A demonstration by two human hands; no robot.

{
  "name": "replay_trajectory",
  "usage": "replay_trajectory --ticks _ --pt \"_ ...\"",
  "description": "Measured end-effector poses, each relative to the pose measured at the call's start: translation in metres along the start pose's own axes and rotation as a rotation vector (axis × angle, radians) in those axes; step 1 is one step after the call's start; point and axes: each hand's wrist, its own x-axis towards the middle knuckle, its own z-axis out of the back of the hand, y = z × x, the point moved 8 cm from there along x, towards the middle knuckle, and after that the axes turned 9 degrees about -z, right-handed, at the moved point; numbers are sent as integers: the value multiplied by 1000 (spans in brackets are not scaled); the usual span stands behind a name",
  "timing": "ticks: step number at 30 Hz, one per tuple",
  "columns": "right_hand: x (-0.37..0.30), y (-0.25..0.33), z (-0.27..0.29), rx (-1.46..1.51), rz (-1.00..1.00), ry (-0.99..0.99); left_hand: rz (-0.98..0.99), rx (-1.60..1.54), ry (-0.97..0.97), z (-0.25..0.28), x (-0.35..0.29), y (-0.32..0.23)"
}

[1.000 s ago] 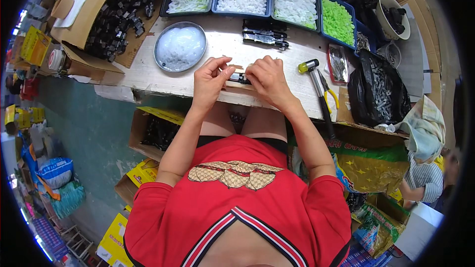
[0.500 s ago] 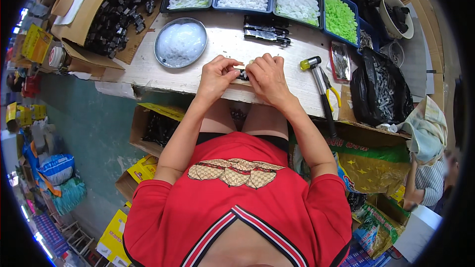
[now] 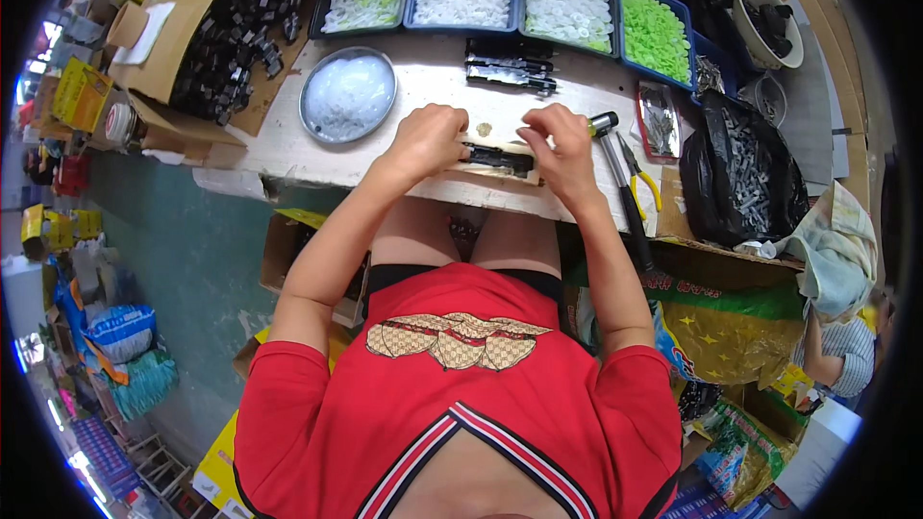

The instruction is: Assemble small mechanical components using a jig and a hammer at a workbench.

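Observation:
A long black part (image 3: pixel 502 160) lies in a pale block-like holder (image 3: pixel 527 176) at the front edge of the workbench. My left hand (image 3: pixel 429 138) is curled at the left end of the part, its fingertips pressed together; whatever they grip is hidden. At the right end, my right hand (image 3: pixel 561 150) hovers over the holder with thumb and fingers bent inward, and anything between them is too small to make out. Just behind lies a small tan disc (image 3: pixel 485 129). Farther back rest several similar black parts (image 3: pixel 510 67).
A metal bowl of whitish jelly-like stuff (image 3: pixel 332 120) stands left, beside a carton of black pieces (image 3: pixel 231 48). Trays of white and green plastic parts (image 3: pixel 656 37) line the back. To the right are a hammer (image 3: pixel 623 173), yellow-handled pliers (image 3: pixel 642 177) and a black bag of metal pieces (image 3: pixel 740 168).
My hands have moved apart, the right one to the right, uncovering the black part and holder between them. The view has shifted slightly.

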Motion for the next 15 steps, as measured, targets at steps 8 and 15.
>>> replay_trajectory --ticks 8,15 --pt "-20 -42 43 8 -199 -34 -334 -10 -320 56 103 -58" --pt "-33 -53 50 -6 -227 -36 -348 384 -302 28 197 -63"
